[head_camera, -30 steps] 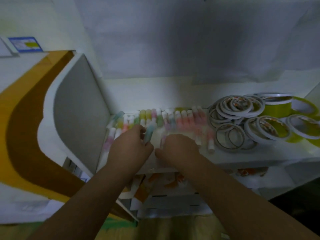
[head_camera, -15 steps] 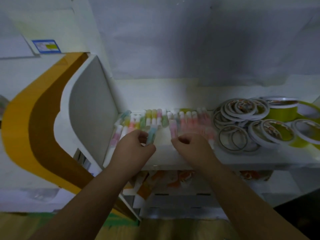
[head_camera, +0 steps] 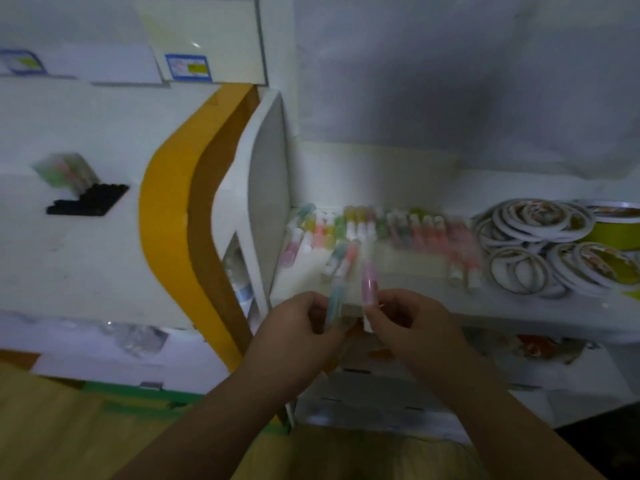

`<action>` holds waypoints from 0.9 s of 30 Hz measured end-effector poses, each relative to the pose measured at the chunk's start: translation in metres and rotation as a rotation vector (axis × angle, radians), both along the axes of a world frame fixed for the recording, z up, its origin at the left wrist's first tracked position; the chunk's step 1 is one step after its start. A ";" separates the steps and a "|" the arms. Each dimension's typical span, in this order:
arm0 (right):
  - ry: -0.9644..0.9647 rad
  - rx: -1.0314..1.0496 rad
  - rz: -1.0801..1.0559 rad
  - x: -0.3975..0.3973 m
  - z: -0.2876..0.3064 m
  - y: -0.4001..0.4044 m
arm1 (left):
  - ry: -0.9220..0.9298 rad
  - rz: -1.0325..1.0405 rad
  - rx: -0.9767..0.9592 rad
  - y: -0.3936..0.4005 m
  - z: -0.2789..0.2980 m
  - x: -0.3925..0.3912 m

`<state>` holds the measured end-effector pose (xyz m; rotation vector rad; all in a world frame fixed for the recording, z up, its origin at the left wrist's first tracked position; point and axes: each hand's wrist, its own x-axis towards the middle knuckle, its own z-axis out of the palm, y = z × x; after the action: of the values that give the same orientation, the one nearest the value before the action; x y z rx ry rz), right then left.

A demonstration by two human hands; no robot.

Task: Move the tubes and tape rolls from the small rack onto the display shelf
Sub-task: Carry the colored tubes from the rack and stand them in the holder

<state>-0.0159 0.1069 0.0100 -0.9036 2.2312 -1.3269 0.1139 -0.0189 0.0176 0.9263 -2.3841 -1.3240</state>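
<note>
My left hand (head_camera: 301, 327) grips a blue-green tube (head_camera: 335, 301) just in front of the white shelf's (head_camera: 519, 311) front edge. Beside it my right hand (head_camera: 405, 317) pinches a pink tube (head_camera: 369, 284), held upright. Behind both hands a blurred row of pastel tubes (head_camera: 381, 226) lies on the shelf, and two more tubes (head_camera: 343, 259) lie slanted nearer the edge. White tape rolls (head_camera: 533, 244) are piled at the right end of the shelf. A bundle of tubes (head_camera: 65, 169) stands by a black holder (head_camera: 86, 204) on the white display at far left.
A grey side panel (head_camera: 268, 188) with an orange and brown curved stripe (head_camera: 180, 216) bounds the shelf on the left. Yellow-green rolls (head_camera: 613, 230) sit at the far right. Lower shelves with packaged goods (head_camera: 540, 348) lie beneath. Blue price labels (head_camera: 188, 67) hang above.
Both hands have drawn back from the tube row toward the shelf's front edge, each still holding its tube. The view has swung left, showing the display with the black holder.
</note>
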 end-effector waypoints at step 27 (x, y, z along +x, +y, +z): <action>0.106 0.014 0.233 0.262 0.006 -0.209 | 0.089 0.177 0.014 -0.204 0.005 0.293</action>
<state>0.2458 -0.1026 0.0156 -1.2132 2.1304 -1.1800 0.4066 -0.2225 0.0226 1.0339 -2.1738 -1.2887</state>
